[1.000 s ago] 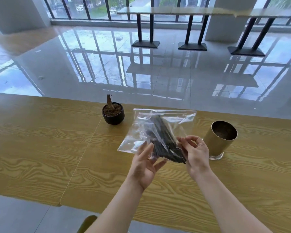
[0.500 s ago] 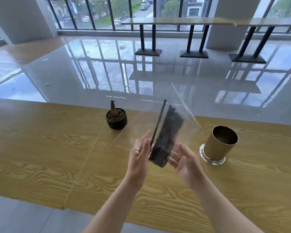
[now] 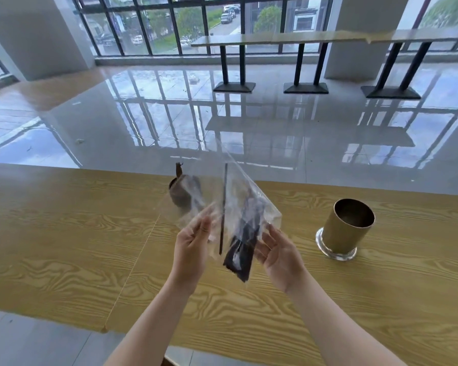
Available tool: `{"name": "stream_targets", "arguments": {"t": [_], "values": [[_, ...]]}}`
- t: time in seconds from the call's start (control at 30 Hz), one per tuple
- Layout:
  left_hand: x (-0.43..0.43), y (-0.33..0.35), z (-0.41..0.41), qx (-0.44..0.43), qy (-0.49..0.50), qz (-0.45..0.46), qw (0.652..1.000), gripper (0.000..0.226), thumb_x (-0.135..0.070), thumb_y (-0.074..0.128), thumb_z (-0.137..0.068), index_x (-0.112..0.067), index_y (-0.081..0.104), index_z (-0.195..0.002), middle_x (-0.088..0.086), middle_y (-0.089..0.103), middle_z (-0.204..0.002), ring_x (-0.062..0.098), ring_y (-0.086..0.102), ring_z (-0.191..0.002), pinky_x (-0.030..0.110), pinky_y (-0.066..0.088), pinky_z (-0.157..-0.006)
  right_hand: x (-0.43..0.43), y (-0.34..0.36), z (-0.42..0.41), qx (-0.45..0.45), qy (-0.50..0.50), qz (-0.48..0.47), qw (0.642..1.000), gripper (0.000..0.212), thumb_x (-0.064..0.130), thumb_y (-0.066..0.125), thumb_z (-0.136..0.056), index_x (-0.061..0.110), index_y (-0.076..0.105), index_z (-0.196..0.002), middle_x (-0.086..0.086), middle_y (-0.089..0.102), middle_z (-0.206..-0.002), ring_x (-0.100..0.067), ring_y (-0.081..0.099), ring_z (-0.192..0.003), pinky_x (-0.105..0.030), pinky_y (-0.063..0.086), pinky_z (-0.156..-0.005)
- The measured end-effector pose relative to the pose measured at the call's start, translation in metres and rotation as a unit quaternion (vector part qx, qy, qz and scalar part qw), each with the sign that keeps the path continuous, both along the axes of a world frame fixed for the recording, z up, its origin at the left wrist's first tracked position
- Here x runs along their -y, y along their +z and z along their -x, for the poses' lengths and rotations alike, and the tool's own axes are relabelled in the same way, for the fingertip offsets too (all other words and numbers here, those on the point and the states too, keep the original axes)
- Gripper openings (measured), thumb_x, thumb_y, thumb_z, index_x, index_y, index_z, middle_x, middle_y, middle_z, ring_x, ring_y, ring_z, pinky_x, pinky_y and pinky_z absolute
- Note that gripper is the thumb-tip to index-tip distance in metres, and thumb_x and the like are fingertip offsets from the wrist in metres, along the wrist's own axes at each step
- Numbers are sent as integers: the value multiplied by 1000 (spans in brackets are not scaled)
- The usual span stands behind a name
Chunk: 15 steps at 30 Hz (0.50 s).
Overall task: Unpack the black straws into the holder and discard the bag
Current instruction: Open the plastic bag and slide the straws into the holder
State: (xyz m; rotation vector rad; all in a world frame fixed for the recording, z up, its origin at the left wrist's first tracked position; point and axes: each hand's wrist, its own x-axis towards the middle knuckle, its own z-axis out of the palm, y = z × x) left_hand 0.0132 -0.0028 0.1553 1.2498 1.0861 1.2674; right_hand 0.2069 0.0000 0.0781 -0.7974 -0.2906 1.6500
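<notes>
— Table (image 3: 64, 233) first: what do we have on it?

— We see a small dark pot (image 3: 181, 192) with a plant stub near the far edge, and the holder (image 3: 347, 228) standing upright to the right, well apart from both hands. Beyond lie a glossy floor (image 3: 275, 122), bar tables (image 3: 302, 39) and windows (image 3: 169, 22).

— What stands in the way?

— Only the bag (image 3: 251, 196). We hold it up above the table, and its clear film veils most of the pot. The holder shows whole.

— And the contents?

— The straws (image 3: 245, 247) are in the bag, bunched at its lower end between our hands. One straw (image 3: 223, 207) stands apart, nearly upright, just left of the bunch. The holder's mouth shows its dark inner wall.

— Our hands?

— Our right hand (image 3: 280, 256) is spread, its fingers straight and touching the bag's right side. Our left hand (image 3: 193, 247) reaches up along the left side. Its fingertips blur behind the film, so we cannot tell whether they pinch it.
</notes>
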Motion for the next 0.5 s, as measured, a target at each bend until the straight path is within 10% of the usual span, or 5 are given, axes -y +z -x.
{"name": "stream_targets", "arguments": {"t": [0.23, 0.5], "values": [[-2, 8, 7, -42, 33, -77, 996, 28, -38, 67, -91, -29, 74, -117, -6, 74, -118, 12, 67, -116, 33, 55, -97, -5, 6, 12, -54, -31, 22, 998, 13, 10, 62, -92, 8, 59, -105, -19, 71, -108, -32, 71, -93, -43, 60, -83], [8, -26, 14, 70, -176, 187, 964, 74, -22, 76, -80, -39, 46, -145, 7, 66, -134, 29, 65, -118, 57, 50, -97, -9, 19, 21, -53, -35, -11, 998, 4, 7, 62, -91, 7, 62, -94, -16, 73, -90, -27, 72, -77, -39, 58, -76]]}}
